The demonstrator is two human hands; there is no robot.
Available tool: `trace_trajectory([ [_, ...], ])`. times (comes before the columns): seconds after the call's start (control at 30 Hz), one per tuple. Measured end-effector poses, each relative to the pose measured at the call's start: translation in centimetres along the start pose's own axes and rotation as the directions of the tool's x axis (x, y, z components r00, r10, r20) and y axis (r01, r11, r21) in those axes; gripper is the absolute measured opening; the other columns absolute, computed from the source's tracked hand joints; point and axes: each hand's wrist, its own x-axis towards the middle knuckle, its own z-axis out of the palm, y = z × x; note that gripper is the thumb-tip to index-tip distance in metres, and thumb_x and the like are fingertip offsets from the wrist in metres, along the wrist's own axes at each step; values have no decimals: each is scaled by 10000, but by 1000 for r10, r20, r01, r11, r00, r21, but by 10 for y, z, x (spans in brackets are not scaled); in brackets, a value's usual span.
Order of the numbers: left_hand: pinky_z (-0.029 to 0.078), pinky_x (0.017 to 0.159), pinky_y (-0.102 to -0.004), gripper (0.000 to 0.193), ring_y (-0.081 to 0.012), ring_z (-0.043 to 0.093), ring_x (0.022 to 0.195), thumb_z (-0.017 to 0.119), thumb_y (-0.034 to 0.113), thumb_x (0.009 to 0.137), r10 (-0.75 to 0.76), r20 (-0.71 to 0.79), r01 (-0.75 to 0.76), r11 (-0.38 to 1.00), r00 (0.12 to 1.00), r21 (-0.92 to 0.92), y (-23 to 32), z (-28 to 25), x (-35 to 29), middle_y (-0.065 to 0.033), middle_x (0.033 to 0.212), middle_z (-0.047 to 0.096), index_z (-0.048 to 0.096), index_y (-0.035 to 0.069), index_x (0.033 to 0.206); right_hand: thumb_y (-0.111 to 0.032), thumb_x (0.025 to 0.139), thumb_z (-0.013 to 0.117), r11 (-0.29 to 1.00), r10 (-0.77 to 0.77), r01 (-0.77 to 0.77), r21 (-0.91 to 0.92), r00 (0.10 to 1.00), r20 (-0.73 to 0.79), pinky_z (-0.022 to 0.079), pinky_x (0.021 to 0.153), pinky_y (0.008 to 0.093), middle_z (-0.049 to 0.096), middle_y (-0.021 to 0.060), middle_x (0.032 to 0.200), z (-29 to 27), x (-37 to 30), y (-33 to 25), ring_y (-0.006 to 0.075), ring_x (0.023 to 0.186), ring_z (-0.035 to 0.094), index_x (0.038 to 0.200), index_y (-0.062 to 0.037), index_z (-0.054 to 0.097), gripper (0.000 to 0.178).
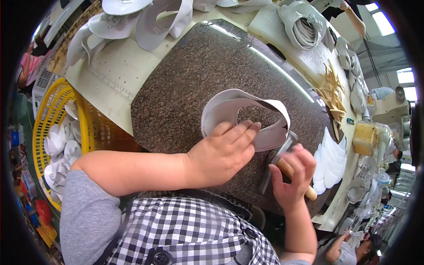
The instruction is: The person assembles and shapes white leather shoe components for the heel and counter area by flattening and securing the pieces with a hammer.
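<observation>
White shoe upper (271, 140) sits right under my flattened left hand (223, 154), but remotely I can't tell if my half-curled, blurry right hand (291, 179) actually grips the wooden-handled hammer (285, 168) below it, so a sloppy grip could ding the upper.

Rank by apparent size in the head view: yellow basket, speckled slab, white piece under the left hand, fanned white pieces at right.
1. Speckled slab
2. Yellow basket
3. White piece under left hand
4. Fanned white pieces
</observation>
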Motion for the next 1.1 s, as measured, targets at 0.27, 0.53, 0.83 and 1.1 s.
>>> trace_trajectory([
  [0.27, 387, 916, -396, 280, -229, 587, 1040, 590, 163, 813, -71, 302, 40, 993, 951, 108, -21, -49, 9, -92, 1127, 629, 655, 47, 1059, -159, 875, 720, 964, 265, -265, -17, 964, -9, 388, 1040, 431, 510, 193, 1299, -2, 12, 15, 356, 1211, 486, 1302, -17, 517, 493],
  [0.53, 394, 995, -393, 381, -281, 573, 1084, 542, 233, 781, 189, 482, -428, 783, 856, 452, -9, -67, -8, -233, 1174, 623, 727, -32, 982, -106, 812, 682, 936, 263, -191, -295, 937, 228, 521, 779, 415, 661, 122, 1004, 17, 91, -22, 299, 931, 655, 1207, -124, 581, 409],
  [0.83, 410, 1052, -471, 475, -365, 537, 1228, 582, 269, 867, 8, 292, -93, 956, 956, 278, -4, -14, -2, -221, 1337, 555, 618, -7, 1252, -46, 779, 679, 975, 217, -210, -74, 971, 101, 509, 728, 448, 673, 103, 854, 38, 65, -14, 323, 817, 652, 1048, -103, 597, 287],
  [1.1, 262, 1193, -519, 912, -382, 252, 1488, 748, 378, 818, -30, 297, 84, 982, 955, -171, -26, -10, 6, -245, 1563, 301, 320, -58, 1495, -8, 752, 639, 972, 234, -227, -66, 961, 147, 410, 777, 434, 666, 84, 845, 36, 59, -10, 319, 820, 616, 1026, -90, 579, 292],
])
